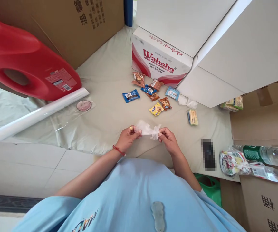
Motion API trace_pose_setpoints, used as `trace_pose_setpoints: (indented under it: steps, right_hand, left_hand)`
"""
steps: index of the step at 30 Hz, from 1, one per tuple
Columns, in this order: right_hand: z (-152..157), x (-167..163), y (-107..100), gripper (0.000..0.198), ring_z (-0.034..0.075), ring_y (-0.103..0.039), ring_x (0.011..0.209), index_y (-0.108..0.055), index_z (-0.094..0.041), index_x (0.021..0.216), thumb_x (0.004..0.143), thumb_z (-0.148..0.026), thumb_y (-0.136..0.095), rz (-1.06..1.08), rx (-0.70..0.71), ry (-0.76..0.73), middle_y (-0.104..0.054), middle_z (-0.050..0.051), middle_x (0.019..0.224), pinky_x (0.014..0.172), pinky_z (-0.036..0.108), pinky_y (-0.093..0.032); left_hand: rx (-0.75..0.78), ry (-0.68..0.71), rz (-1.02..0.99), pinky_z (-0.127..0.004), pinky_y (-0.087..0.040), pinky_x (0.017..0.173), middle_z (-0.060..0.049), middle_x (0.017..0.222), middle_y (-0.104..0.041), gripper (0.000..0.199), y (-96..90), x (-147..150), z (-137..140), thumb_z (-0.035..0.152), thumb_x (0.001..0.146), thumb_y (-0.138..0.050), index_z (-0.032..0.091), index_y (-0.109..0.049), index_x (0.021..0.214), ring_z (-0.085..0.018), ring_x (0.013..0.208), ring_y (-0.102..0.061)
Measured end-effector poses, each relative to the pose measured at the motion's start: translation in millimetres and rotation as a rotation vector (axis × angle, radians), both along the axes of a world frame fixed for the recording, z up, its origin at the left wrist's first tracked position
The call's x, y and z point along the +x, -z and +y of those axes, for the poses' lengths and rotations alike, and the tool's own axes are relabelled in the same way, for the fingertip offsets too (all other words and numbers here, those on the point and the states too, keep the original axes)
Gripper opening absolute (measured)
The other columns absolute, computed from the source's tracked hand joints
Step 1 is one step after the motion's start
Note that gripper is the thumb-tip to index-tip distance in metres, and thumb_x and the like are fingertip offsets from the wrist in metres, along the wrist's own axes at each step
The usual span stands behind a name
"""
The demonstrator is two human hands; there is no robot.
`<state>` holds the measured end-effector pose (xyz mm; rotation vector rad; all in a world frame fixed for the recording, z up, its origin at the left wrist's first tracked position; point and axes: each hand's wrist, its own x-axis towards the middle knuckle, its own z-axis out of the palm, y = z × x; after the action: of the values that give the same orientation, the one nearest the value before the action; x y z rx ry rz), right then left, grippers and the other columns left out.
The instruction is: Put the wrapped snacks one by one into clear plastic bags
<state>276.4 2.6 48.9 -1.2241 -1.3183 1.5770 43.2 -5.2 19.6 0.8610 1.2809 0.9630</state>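
Note:
Both my hands hold a crumpled, translucent white plastic bag [145, 128] in front of my chest. My left hand [127, 138] pinches its left end between thumb and fingers. At the bunched right end, my right hand [167, 138] grips it the same way. Beyond the hands lie several small wrapped snacks, among them a yellow packet [156, 109], a dark blue packet [131, 96] and a light blue packet [172, 93]. Another crumpled white plastic piece [187, 101] rests by the light blue packet. To the right is a small yellow bundle [192, 117].
A Wahaha carton [161, 58] stands behind the snacks, beside large white boxes [223, 45]. On the left are a red jug [32, 61], a plastic film roll [39, 112] and a pink disc [84, 105]. Bottles [269, 155] and a pixelated dark object [208, 155] lie right.

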Motion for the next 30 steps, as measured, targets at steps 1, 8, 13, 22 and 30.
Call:
trace_pose_setpoints:
  steps: [1,8,13,22,30]
  right_hand:
    - [0.3,1.8,0.7,0.037,0.012,-0.046,0.06,-0.057,-0.023,0.088,0.09,-0.057,-0.073,0.013,-0.009,0.009,-0.054,-0.006,0.066,0.062,0.026,-0.038]
    - [0.9,1.8,2.9,0.041,0.012,-0.05,0.063,-0.062,-0.025,0.101,0.088,-0.064,-0.07,0.006,-0.061,0.055,-0.061,-0.001,0.084,0.055,0.025,-0.041]
    - [5.6,-8.6,14.3,0.054,0.01,-0.047,0.055,-0.062,-0.026,0.114,0.078,-0.063,-0.077,-0.008,-0.224,0.052,-0.064,-0.002,0.087,0.047,0.023,-0.033]
    - [21.6,10.5,30.9,0.033,0.011,-0.045,0.06,-0.067,-0.021,0.102,0.081,-0.047,-0.068,-0.326,-0.06,0.097,-0.066,0.003,0.095,0.059,0.027,-0.045]
    - [21.3,-13.1,29.6,0.04,0.025,-0.064,0.116,-0.074,-0.025,0.121,0.082,-0.016,-0.066,-0.549,0.402,-0.352,-0.06,0.012,0.141,0.097,0.04,-0.054]
  left_hand:
    - [-0.021,-0.018,-0.006,-0.031,-0.05,0.073,0.0,0.073,-0.068,0.048,0.2,-3.0,-1.6,0.063,0.068,-0.081,0.02,-0.061,0.076,-0.018,0.075,-0.062]
    - [0.018,-0.08,-0.105,-0.03,-0.048,0.074,0.003,0.074,-0.061,0.043,-2.2,0.7,-6.2,0.056,0.069,-0.082,0.021,-0.059,0.075,-0.015,0.073,-0.057]
    - [0.086,0.08,-0.134,-0.028,-0.048,0.073,0.003,0.075,-0.06,0.04,-9.6,9.8,-7.6,0.052,0.071,-0.083,0.02,-0.059,0.078,-0.013,0.073,-0.055]
    - [-0.038,-0.074,-0.052,-0.027,-0.049,0.057,0.003,0.074,-0.064,0.042,-5.2,-7.0,-12.7,0.054,0.073,-0.079,0.024,-0.051,0.085,-0.016,0.065,-0.062]
    - [0.017,-0.087,-0.045,-0.028,-0.048,0.068,0.004,0.071,-0.065,0.03,-2.1,-9.7,-19.9,0.037,0.066,-0.078,0.022,-0.057,0.081,-0.015,0.069,-0.06]
